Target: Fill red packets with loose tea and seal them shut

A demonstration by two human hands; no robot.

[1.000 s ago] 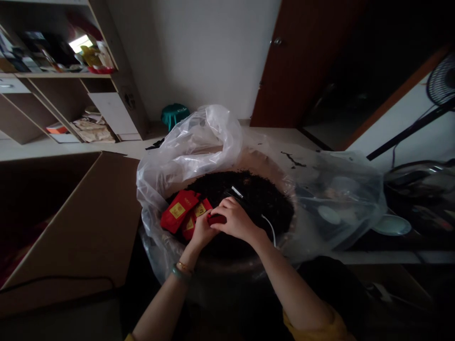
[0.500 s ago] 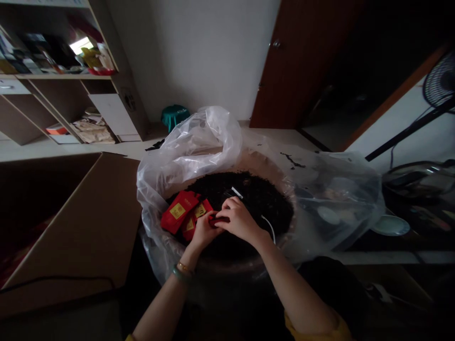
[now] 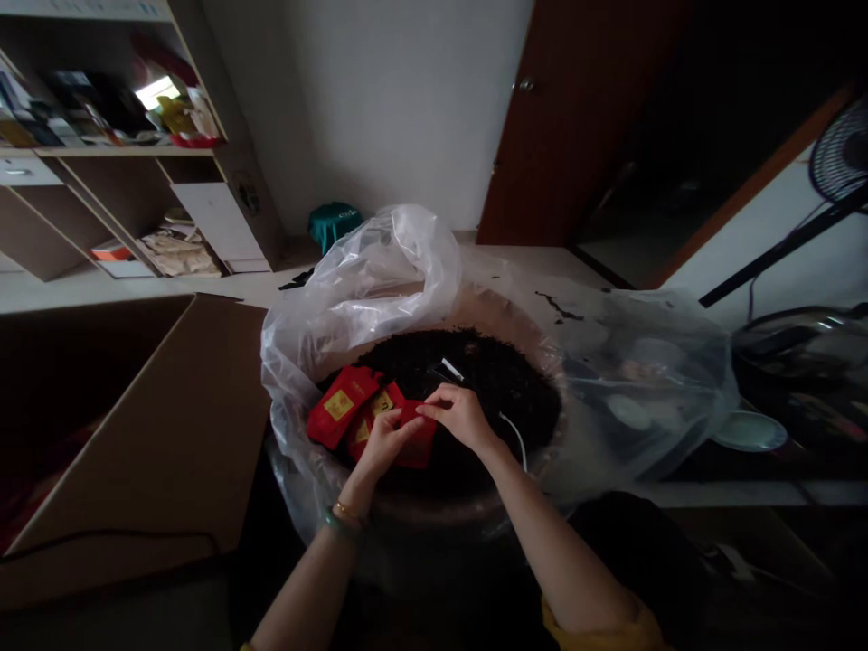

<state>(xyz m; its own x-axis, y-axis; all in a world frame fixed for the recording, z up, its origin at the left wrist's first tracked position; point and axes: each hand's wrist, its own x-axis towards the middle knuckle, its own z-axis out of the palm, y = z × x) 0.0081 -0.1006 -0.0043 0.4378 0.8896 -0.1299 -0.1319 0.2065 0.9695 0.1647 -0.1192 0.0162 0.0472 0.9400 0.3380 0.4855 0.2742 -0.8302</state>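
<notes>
Hands: left hand (image 3: pixel 385 443) and right hand (image 3: pixel 461 418) pinch the red packet (image 3: pixel 421 445) near its top.
Packet: below fingertips, towards the tub's (image 3: pixel 505 312) near edge; long axis uncertain in dim light.

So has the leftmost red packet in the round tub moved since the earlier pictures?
No, the leftmost red packet shows no visible shift in any direction, judged against the brown door.

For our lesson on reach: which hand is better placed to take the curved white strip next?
Probably the right hand: nearer the curved white strip than the left hand; both pinch a red packet.
</notes>
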